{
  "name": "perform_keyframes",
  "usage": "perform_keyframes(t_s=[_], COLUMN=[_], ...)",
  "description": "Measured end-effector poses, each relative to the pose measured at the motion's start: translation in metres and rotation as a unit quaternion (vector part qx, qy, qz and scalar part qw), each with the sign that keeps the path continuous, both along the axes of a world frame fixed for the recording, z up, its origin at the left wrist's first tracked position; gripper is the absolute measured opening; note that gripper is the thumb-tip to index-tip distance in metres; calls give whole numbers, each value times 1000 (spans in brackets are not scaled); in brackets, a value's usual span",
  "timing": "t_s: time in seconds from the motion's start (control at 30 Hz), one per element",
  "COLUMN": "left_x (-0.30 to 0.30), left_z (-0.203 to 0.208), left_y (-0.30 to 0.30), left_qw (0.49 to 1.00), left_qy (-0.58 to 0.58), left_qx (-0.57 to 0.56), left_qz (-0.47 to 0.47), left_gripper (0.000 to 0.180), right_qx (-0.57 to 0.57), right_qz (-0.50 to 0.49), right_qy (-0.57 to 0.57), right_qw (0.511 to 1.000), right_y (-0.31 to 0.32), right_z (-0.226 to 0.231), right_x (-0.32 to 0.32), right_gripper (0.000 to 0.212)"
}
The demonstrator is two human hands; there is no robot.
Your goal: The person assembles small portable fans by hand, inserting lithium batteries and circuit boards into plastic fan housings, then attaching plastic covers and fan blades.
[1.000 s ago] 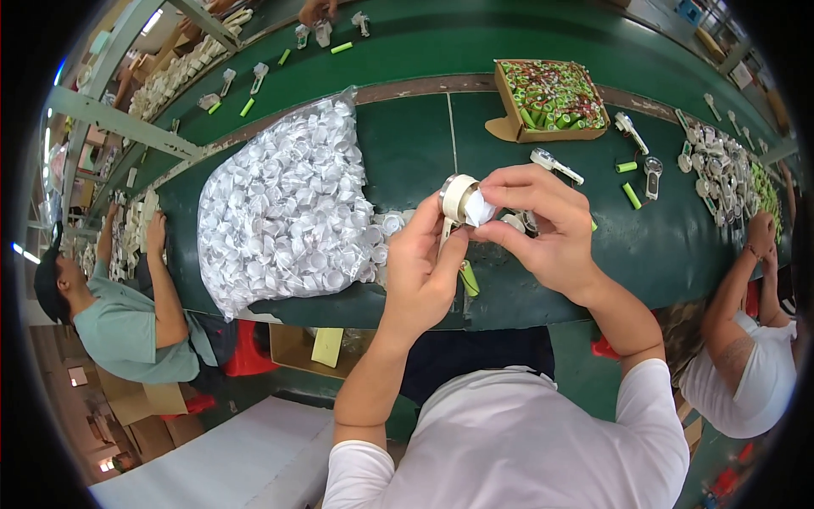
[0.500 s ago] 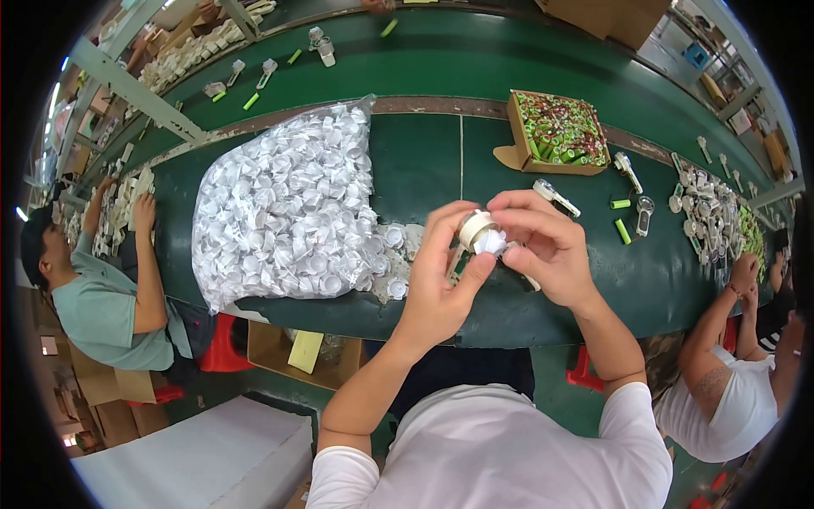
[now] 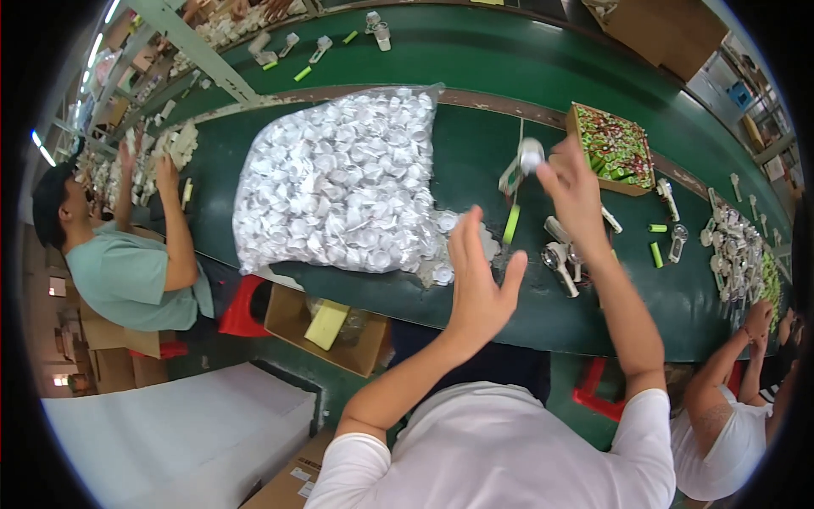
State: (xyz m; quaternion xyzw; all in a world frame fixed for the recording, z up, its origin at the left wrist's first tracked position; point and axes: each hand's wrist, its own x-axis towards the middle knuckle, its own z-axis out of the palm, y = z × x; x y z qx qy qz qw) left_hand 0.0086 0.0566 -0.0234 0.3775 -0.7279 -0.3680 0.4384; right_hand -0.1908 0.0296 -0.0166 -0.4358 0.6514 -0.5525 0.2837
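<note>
My left hand (image 3: pixel 481 284) is open, its fingers stretched upward and the thumb apart, just right of loose white cup-shaped parts (image 3: pixel 443 273). Farther forward, my right hand (image 3: pixel 577 199) has thumb and fingers at the round white head of a small handheld device (image 3: pixel 531 156). The fingers partly hide where they meet it. A green cylindrical battery (image 3: pixel 511 225) is just below that device. Near my right forearm, more handheld devices (image 3: pixel 558 265) with round heads lie on the dark green table.
A large clear bag of white cup-shaped parts (image 3: pixel 339 182) fills the table's left. A carton of green batteries with wires (image 3: pixel 612 153) stands at back right, before a pile of devices (image 3: pixel 736 242). Co-workers sit at left (image 3: pixel 127 271) and right (image 3: pixel 729 424).
My hands have parted from around the white round part they held together. The right has gone forward to the device; the left has opened. The view has shifted, moving the table's contents rightward.
</note>
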Motion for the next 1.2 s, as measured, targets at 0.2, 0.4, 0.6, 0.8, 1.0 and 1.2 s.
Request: perform_keyframes(t_s=[0.2,0.4,0.6,0.8,1.0,1.2], left_x=[39,18,-29,-65,-68,-26], left_z=[-29,-27,-31,-40,-54,-29], left_y=[36,42,36,29,22,24], left_qw=[991,978,969,963,978,865], left_qy=[-74,-126,-182,-218,-92,346], left_qx=[-33,-58,-78,-90,-88,345], left_qz=[-106,-158,-151,-131,-166,-116], left_gripper=[40,38,54,48,38,53], right_qx=[-41,-31,185,157,130,-18], right_qz=[298,376,308,352,377,263], right_qy=[235,359,231,343,419,67], right_qw=[924,854,904,857,816,962], right_y=[-24,-31,-11,-17,-21,-8], right_z=[-4,-45,-17,-3,8,45], right_x=[28,63,40,51,62,7], right_gripper=[49,29,32,29,22,29])
